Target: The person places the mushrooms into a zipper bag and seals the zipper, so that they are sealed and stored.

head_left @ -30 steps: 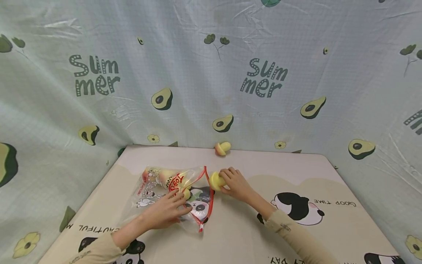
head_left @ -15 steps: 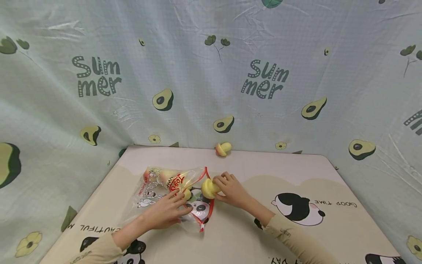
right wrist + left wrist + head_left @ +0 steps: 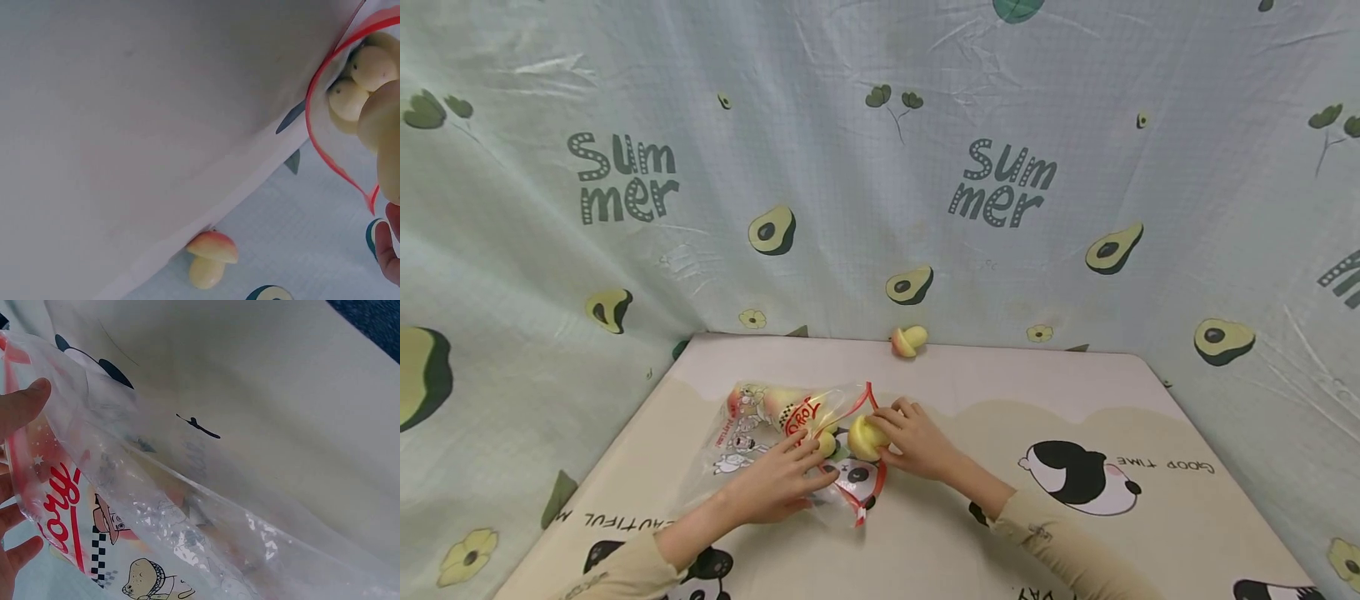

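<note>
My right hand (image 3: 919, 442) pinches a yellow toy mushroom (image 3: 865, 438) by its stem at the mouth of a clear plastic bag (image 3: 730, 437). In the right wrist view, the held mushroom (image 3: 382, 115) points cap first into the bag's red-edged opening, and only my fingertips (image 3: 386, 247) show. My left hand (image 3: 778, 479) holds back the upper edge of that opening, its fingers spread over the printed plastic. More yellow mushroom pieces (image 3: 348, 100) lie inside the bag, partly hidden by the print and my left fingers. In the left wrist view, thumb (image 3: 28, 406) and fingers stand apart at the bag's edge.
Another toy mushroom (image 3: 909, 341) with a reddish cap lies at the table's far edge, against the avocado-printed curtain (image 3: 842, 167). The table (image 3: 1000, 379) has a printed cover with cartoon animals.
My right hand has carried the mushroom leftward and slightly nearer, from beside the bag's red edge to over its opening. My left hand and the bag stay in place.
</note>
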Action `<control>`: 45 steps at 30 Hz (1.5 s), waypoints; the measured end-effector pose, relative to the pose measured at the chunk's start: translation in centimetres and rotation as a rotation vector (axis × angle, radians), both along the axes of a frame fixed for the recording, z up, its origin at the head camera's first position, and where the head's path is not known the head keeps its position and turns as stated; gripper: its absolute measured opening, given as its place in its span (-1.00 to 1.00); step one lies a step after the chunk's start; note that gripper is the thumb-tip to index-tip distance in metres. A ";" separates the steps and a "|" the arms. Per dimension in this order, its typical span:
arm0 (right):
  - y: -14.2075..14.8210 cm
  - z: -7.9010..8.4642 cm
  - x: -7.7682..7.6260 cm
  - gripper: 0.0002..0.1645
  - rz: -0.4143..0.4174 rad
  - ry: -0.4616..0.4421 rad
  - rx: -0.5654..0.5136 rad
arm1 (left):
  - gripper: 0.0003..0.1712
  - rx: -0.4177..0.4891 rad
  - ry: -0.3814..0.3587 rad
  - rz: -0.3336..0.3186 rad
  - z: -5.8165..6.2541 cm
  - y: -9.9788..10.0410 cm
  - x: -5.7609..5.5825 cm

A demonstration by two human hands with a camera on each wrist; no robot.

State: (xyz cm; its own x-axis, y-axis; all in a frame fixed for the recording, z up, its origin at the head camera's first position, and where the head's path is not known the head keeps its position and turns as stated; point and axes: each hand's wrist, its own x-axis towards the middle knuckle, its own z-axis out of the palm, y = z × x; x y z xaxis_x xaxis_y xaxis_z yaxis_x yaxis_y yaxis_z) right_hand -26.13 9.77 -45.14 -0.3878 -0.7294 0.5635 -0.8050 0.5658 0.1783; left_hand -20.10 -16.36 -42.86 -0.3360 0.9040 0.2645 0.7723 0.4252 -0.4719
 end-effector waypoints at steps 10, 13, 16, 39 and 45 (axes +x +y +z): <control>-1.4 -0.1 0.6 -0.49 -0.049 -0.037 0.115 | -0.44 -0.009 0.011 0.002 0.1 0.0 -0.1; -1.8 -0.1 0.8 -0.50 -0.068 -0.029 0.140 | -0.44 -0.014 0.010 0.003 0.1 0.0 0.0; -2.0 -0.2 0.9 -0.51 -0.087 -0.001 0.152 | -0.43 -0.021 0.013 0.006 0.1 0.1 0.0; -3.5 -1.1 0.6 -0.56 -0.170 0.117 0.290 | -0.44 -0.026 0.017 0.005 0.1 0.1 0.0; -3.5 -1.2 0.9 -0.57 -0.176 0.075 0.307 | -0.43 -0.032 0.024 0.005 0.2 0.0 0.0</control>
State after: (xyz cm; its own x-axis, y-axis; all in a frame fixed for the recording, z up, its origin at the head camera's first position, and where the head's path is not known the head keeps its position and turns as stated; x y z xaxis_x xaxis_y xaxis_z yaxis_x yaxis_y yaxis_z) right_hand -25.23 6.30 -46.30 -0.4885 -0.7948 0.3601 -0.6782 0.6055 0.4164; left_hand -20.08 -16.31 -42.65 -0.3348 0.9104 0.2432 0.7586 0.4135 -0.5036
